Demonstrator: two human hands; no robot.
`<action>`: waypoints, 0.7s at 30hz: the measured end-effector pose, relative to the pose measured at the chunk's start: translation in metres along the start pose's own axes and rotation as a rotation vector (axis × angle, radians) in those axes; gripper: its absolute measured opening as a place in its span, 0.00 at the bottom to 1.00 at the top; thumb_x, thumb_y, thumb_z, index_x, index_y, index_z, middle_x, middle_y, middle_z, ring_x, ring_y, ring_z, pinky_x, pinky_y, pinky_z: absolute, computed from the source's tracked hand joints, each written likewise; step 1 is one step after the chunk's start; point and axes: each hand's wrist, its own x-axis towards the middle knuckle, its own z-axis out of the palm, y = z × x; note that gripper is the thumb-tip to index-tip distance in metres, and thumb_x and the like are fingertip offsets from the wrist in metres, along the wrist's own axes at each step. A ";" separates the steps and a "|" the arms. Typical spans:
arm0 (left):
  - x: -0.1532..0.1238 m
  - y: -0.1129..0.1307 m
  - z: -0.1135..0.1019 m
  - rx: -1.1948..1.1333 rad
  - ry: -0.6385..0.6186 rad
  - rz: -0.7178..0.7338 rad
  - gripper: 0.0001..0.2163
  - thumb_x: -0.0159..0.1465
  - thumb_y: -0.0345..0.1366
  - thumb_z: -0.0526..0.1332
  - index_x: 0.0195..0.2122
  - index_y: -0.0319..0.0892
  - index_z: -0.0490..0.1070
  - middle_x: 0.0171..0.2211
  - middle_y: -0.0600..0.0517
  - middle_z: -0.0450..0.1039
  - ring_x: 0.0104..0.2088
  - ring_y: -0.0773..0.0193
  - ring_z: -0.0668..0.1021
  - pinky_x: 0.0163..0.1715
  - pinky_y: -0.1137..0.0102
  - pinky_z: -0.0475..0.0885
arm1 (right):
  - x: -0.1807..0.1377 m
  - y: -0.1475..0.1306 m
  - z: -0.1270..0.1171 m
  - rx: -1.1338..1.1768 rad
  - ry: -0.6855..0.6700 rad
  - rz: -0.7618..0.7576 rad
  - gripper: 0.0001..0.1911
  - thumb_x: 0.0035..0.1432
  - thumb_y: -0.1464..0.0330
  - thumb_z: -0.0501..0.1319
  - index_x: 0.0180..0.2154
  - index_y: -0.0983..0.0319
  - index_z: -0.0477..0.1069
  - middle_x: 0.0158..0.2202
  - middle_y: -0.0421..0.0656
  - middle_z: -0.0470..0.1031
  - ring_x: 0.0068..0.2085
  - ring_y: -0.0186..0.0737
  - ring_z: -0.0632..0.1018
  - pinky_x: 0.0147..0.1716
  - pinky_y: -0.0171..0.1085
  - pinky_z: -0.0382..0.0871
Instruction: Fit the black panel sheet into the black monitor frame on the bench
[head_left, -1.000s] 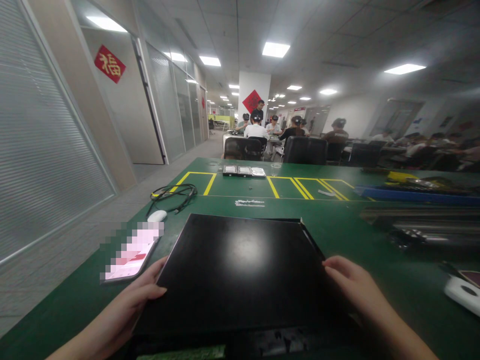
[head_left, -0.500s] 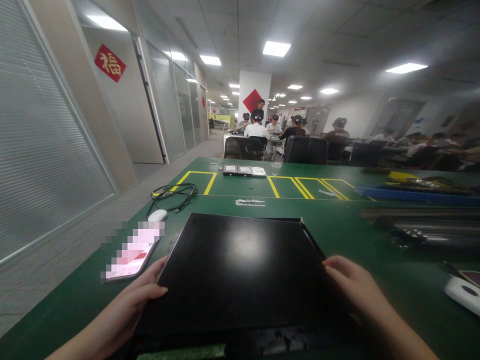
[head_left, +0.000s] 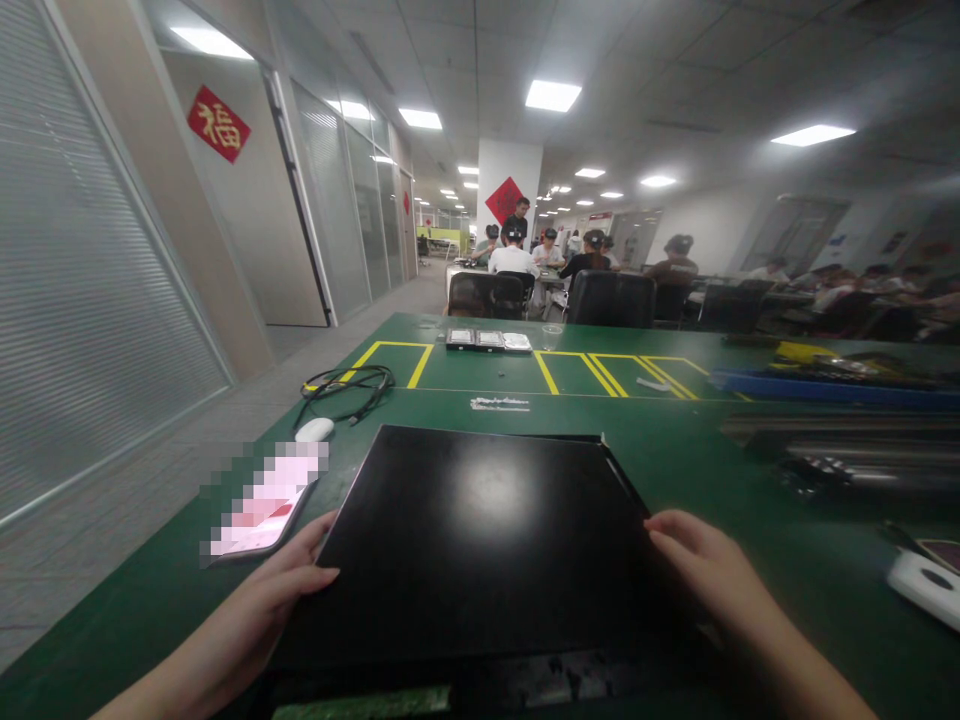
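Observation:
A large flat black case (head_left: pixel 450 570) with a smooth, shiny top lies in front of me on the green table (head_left: pixel 420 402). My left hand (head_left: pixel 289 580) grips its left edge, thumb on the top face and the other fingers partly hidden at the side. At the right edge, my right hand (head_left: pixel 701 550) is closed with its fingertips against the side; its lower part is in shadow. A strip of green (head_left: pixel 364 703), perhaps a circuit board, shows at the case's near end.
Left of the case lie a phone (head_left: pixel 262 510), a white mouse (head_left: pixel 315 430) and a coiled black cable (head_left: pixel 360 385). Hard drives (head_left: pixel 489 341) sit at the far edge. On the right are a blue tray (head_left: pixel 825 385) and a white device (head_left: pixel 926 585). People sit beyond.
Almost nothing differs. My left thumb has shifted very slightly on the case; the case and my right hand stay in place.

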 end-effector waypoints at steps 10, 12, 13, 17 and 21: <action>0.005 -0.002 -0.003 0.046 0.035 0.058 0.41 0.49 0.29 0.72 0.64 0.51 0.59 0.42 0.49 0.84 0.42 0.43 0.83 0.43 0.56 0.79 | -0.001 -0.002 0.000 -0.012 0.021 0.012 0.14 0.53 0.56 0.57 0.34 0.55 0.76 0.35 0.41 0.81 0.37 0.45 0.79 0.36 0.38 0.69; 0.006 -0.002 -0.004 0.042 0.037 0.050 0.41 0.49 0.30 0.72 0.64 0.51 0.58 0.42 0.49 0.84 0.41 0.42 0.83 0.43 0.55 0.79 | 0.000 -0.002 0.000 -0.004 0.027 0.002 0.14 0.52 0.56 0.58 0.33 0.56 0.76 0.35 0.41 0.81 0.37 0.45 0.79 0.36 0.38 0.69; 0.006 -0.003 -0.004 0.033 0.032 0.049 0.41 0.49 0.30 0.72 0.64 0.51 0.58 0.42 0.48 0.84 0.42 0.42 0.83 0.44 0.54 0.78 | 0.000 -0.001 0.000 -0.004 0.030 -0.003 0.14 0.52 0.56 0.58 0.34 0.56 0.76 0.35 0.41 0.81 0.37 0.45 0.79 0.36 0.38 0.69; 0.004 -0.002 -0.002 0.012 0.017 0.036 0.43 0.49 0.29 0.73 0.65 0.50 0.57 0.43 0.48 0.84 0.43 0.42 0.82 0.45 0.53 0.77 | 0.000 -0.001 0.001 -0.008 0.021 0.008 0.15 0.52 0.55 0.57 0.34 0.56 0.76 0.35 0.41 0.81 0.36 0.45 0.79 0.36 0.39 0.69; 0.005 -0.002 -0.001 0.018 0.018 0.019 0.42 0.49 0.30 0.73 0.65 0.49 0.57 0.40 0.47 0.84 0.42 0.41 0.82 0.46 0.52 0.77 | 0.001 0.000 0.001 -0.013 0.004 0.011 0.15 0.53 0.55 0.57 0.35 0.56 0.76 0.35 0.41 0.81 0.36 0.45 0.78 0.37 0.39 0.68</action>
